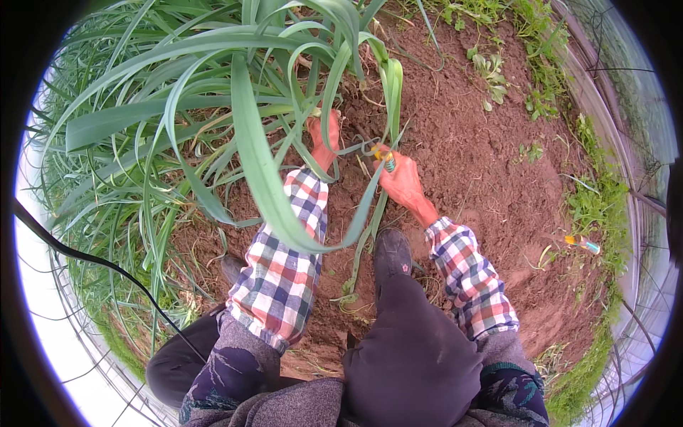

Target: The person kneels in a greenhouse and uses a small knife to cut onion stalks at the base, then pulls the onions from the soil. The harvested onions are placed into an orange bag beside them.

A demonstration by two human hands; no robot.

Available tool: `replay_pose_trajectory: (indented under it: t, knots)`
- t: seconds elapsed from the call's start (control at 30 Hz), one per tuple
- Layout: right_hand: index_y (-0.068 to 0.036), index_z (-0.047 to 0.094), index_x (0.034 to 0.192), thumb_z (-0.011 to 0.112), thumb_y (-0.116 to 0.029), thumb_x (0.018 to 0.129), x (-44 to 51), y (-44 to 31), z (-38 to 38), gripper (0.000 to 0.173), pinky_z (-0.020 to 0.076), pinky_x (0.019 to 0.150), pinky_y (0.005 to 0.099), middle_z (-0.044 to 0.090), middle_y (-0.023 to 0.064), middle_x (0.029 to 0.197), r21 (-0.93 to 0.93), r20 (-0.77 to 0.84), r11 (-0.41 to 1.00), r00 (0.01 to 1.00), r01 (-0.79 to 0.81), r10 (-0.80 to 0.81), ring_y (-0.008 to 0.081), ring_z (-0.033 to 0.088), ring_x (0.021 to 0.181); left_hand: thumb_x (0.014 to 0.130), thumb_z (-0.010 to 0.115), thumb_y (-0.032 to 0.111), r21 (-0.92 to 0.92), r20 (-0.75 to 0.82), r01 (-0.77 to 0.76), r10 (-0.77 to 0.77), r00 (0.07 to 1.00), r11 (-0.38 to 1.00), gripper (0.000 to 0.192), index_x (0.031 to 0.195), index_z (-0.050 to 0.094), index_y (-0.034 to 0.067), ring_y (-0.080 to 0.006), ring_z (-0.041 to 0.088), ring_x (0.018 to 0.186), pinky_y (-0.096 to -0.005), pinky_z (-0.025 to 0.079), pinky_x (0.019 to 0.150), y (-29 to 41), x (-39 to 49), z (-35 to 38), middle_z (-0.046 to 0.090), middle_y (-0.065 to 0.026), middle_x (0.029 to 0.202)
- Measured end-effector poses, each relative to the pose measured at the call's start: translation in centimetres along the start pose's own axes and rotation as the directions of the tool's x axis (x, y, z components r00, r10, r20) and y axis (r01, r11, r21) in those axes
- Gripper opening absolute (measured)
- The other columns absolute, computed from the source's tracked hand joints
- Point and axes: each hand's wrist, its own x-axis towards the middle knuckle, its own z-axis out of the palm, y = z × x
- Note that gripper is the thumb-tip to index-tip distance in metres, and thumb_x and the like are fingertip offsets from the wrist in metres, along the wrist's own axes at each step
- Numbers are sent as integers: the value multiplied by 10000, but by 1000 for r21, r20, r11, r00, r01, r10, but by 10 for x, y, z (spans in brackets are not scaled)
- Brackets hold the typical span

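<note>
My left hand is closed around the base of a leek-like plant, low among the long strap leaves. Leaves cross in front of it, so its fingers are partly hidden. My right hand grips the yellow and teal handle of a small hand tool, just to the right of that plant. The tool's working end is hard to make out between the leaves and the soil. One broad arching leaf hangs across my left forearm.
Dense leek-like plants fill the left side. Reddish-brown soil stretches to the right, where a second yellow and teal handle lies. Low weeds edge the plastic sheeting. My shoe stands close below my hands. A black cable crosses at left.
</note>
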Motion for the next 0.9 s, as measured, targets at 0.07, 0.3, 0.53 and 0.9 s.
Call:
replay_pose_trajectory:
  t: [0.07, 0.3, 0.53, 0.9]
  knots:
    - [-17, 596, 1227, 602, -154, 823, -3, -2, 3, 426, 469, 549, 314, 583, 66, 618, 199, -44, 978, 996, -65, 75, 98, 555, 572, 957, 500, 348, 133, -29, -71, 75, 997, 989, 364, 687, 436, 113, -106, 364, 493, -266, 314, 470, -7, -1, -2, 411, 9, 570]
    - [-6, 572, 1250, 589, -144, 823, -67, -10, -6, 449, 446, 475, 310, 574, 99, 576, 15, -15, 995, 995, -95, 95, 117, 526, 478, 958, 538, 268, -44, -70, 25, -28, 997, 999, 218, 946, 550, 51, -138, 488, 590, -311, 399, 524, 19, -57, -29, 522, -21, 716]
    - [-26, 567, 1250, 640, -83, 831, -137, -24, -39, 429, 532, 570, 346, 673, 204, 837, -114, -71, 991, 996, -65, 57, 220, 681, 650, 930, 577, 321, -182, 63, 113, -103, 993, 977, 245, 888, 520, 87, -127, 525, 697, -281, 389, 553, 92, -83, -57, 523, -20, 730]
    - [-64, 569, 1262, 619, -64, 842, -115, -38, -13, 423, 536, 610, 324, 685, 207, 910, -355, 242, 912, 963, 205, -122, 224, 698, 716, 920, 549, 343, -165, 146, 300, -278, 950, 940, 351, 652, 410, 165, -154, 473, 634, -293, 389, 559, 102, -67, -106, 416, 3, 604]
